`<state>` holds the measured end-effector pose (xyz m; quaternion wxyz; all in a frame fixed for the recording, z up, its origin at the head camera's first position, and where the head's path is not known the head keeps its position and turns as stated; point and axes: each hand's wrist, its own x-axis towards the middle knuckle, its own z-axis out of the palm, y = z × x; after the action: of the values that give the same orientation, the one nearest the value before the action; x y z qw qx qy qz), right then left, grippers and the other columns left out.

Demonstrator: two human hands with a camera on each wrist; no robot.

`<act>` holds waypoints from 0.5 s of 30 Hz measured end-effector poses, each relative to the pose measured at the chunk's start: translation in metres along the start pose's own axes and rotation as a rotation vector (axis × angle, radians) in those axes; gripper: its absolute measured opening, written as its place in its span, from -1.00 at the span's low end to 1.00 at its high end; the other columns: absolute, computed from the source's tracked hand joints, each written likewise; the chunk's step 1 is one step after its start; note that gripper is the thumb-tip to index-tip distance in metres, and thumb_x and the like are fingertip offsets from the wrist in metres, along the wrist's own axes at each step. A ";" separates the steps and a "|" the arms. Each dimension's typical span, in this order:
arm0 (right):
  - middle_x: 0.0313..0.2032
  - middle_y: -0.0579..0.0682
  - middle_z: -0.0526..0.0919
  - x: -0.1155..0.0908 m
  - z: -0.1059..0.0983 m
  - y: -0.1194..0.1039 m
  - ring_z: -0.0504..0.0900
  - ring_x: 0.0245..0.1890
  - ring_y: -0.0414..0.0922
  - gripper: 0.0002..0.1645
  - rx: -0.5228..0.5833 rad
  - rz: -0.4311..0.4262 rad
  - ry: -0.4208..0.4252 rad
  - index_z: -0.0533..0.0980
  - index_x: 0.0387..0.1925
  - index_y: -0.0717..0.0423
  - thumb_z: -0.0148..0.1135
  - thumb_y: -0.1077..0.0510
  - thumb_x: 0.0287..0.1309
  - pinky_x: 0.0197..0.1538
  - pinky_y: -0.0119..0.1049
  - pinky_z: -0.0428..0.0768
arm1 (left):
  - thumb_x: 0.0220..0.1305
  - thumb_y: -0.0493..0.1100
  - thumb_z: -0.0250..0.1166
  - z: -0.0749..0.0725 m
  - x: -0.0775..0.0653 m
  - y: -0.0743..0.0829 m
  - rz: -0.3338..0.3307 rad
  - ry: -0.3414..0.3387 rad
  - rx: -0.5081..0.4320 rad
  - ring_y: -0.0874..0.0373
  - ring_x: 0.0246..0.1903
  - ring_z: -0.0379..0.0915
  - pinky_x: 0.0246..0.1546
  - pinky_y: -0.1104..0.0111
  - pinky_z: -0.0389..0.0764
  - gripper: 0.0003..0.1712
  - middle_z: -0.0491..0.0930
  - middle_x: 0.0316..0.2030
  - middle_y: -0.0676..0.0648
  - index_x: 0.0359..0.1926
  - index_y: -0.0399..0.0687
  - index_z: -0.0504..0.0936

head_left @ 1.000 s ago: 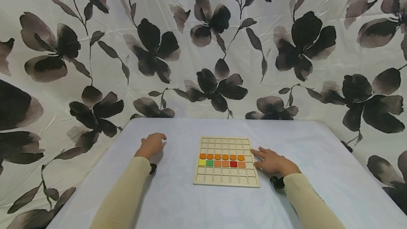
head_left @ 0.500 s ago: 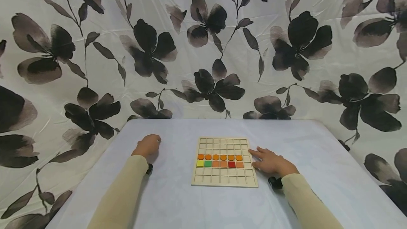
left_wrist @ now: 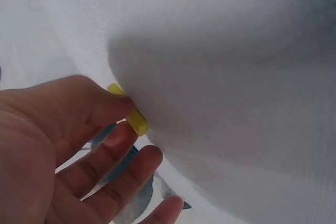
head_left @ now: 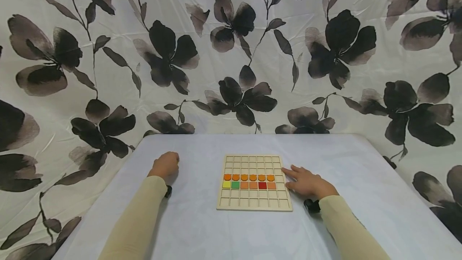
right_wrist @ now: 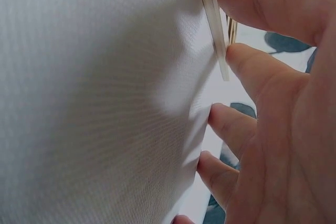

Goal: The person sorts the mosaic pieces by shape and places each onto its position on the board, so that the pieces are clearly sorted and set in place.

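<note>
My left hand point(head_left: 165, 165) is over the left part of the table, away from the board. In the left wrist view its thumb and index finger pinch a small yellow square tile point(left_wrist: 138, 123), seen nearly edge-on; the head view hides this tile. A pale wooden grid board point(head_left: 254, 203) lies near the table's middle. Across it runs a row of orange discs point(head_left: 244, 177), and just below sit coloured square tiles, among them a yellow one point(head_left: 226, 184), a green one point(head_left: 235, 185) and a red one point(head_left: 262, 185). My right hand point(head_left: 306, 182), fingers spread, touches the board's right edge.
A white cloth covers the table point(head_left: 195, 228). Behind and at both sides hangs a white curtain with dark flowers point(head_left: 231, 63). Each wrist carries a black band, such as the right one point(head_left: 312, 206).
My left hand has drawn a little to the left, and its fingers point less outward. My right hand stays at the board's edge. The head view has shifted slightly.
</note>
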<state>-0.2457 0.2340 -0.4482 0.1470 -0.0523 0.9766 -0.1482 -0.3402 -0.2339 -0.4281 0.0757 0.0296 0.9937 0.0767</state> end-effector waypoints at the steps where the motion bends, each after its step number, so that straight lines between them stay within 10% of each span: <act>1: 0.49 0.18 0.07 0.000 0.000 0.000 0.00 0.45 0.33 -0.26 0.000 -0.001 -0.001 0.14 0.47 -0.18 0.02 -0.16 0.30 0.25 0.54 -0.01 | 0.21 -0.31 0.17 0.000 -0.001 0.000 -0.003 -0.002 0.000 -0.22 0.02 0.50 0.02 -0.21 0.44 -0.69 0.59 -0.01 -0.28 -0.02 -0.30 0.57; 15: 0.48 0.20 0.09 -0.002 -0.001 0.000 0.03 0.44 0.35 -0.25 -0.005 -0.011 -0.007 0.15 0.46 -0.17 0.04 -0.17 0.29 0.23 0.56 0.01 | 0.14 -0.20 0.26 -0.005 -0.008 0.001 -0.002 0.002 -0.005 -0.10 -0.22 0.52 -0.01 -0.21 0.46 -0.67 0.62 -0.23 -0.25 -0.14 -0.37 0.57</act>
<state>-0.2444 0.2342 -0.4466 0.1494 -0.0584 0.9761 -0.1463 -0.3327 -0.2342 -0.4221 0.0748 0.0283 0.9936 0.0792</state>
